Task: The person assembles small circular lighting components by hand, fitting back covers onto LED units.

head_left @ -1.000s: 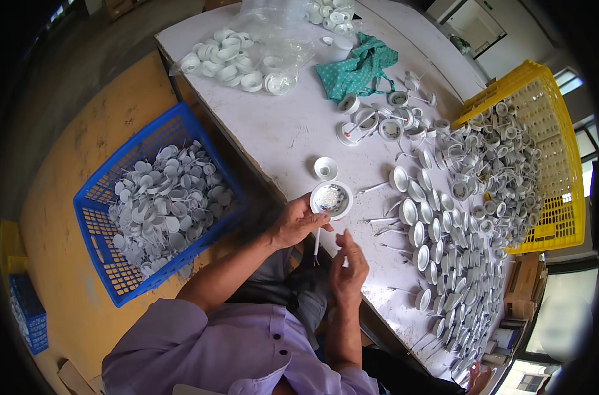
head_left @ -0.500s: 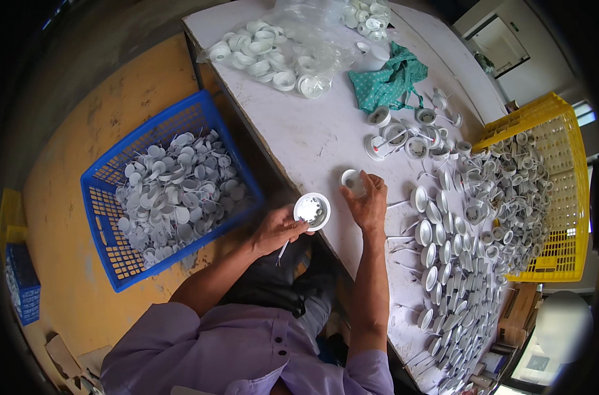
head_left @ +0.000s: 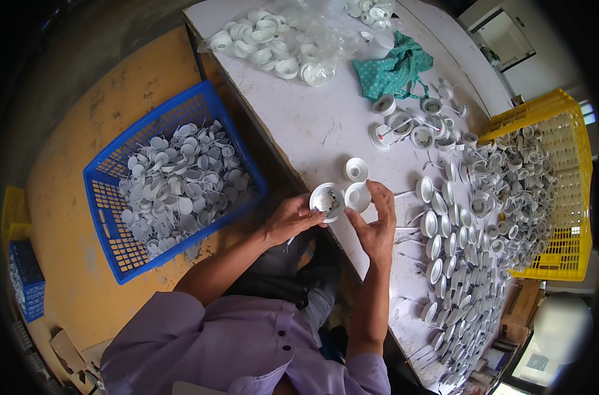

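Note:
My left hand (head_left: 287,221) grips a round white lamp housing (head_left: 317,191) by its rim. Its open side faces up, showing a pale interior with small dark parts, and a thin wire hangs below. Between the thumb and fingers of my right hand (head_left: 378,227) is a smaller white plastic cup (head_left: 358,197), right beside the housing's rim; whether they touch I cannot tell. Just beyond it, a similar white cup (head_left: 356,169) rests on the table near the edge.
A blue basket (head_left: 112,263) of white discs with wires stands left. Rows of wired white housings (head_left: 434,271) cover the table's right side, by a tipped yellow crate (head_left: 579,197) spilling more. Farther back lie a green cloth (head_left: 391,69) and a plastic bag of white cups (head_left: 273,43).
My right hand has drawn a cup toward me, up to the housing, and another cup now shows behind it. My left hand has moved slightly right with the housing.

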### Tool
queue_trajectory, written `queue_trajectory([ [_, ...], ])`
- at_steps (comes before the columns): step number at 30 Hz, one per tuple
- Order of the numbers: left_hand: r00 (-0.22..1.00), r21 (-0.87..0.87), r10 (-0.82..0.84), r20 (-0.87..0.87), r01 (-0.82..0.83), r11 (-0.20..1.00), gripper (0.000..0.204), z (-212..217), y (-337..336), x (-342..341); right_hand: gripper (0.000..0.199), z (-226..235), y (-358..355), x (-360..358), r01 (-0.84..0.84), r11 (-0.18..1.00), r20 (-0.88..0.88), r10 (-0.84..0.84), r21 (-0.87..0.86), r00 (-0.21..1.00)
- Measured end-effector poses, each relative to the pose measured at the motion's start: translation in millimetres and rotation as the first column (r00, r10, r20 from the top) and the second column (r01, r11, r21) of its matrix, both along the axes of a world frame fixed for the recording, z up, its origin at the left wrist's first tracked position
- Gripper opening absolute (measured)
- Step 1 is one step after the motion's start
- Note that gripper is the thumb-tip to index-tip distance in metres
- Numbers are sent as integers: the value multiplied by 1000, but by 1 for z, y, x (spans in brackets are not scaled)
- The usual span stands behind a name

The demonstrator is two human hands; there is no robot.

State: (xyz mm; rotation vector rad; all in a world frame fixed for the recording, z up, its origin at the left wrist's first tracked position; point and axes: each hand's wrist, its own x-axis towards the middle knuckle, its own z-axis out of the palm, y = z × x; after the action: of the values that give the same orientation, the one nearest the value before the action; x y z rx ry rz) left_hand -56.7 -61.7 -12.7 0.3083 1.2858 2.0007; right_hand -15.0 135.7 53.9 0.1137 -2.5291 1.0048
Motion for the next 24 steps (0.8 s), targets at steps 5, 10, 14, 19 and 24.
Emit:
queue_trajectory([
  [5, 999, 124, -32, -18, 34, 992, 38, 7, 5, 8, 70, -2, -15, 19, -120, 989, 134, 131, -86, 982],
  [10, 998, 10, -48, -52, 49, 999, 35, 12, 4, 13, 75, -13, -18, 26, -118, 986, 161, 136, -120, 977],
  [14, 998, -112, -40, -41, 35, 993, 31, 6, 4, 15, 72, -15, -19, 34, -82, 966, 137, 118, -246, 984],
  [19, 994, -142, 23, -111, -39, 989, 31, 16, 13, 23, 32, -39, -16, 38, 110, 824, 174, -14, -556, 985],
  [24, 973, -176, 93, -210, -131, 976, 29, 10, 20, 26, 23, -45, -25, 41, 193, 804, 230, -72, -562, 970],
])
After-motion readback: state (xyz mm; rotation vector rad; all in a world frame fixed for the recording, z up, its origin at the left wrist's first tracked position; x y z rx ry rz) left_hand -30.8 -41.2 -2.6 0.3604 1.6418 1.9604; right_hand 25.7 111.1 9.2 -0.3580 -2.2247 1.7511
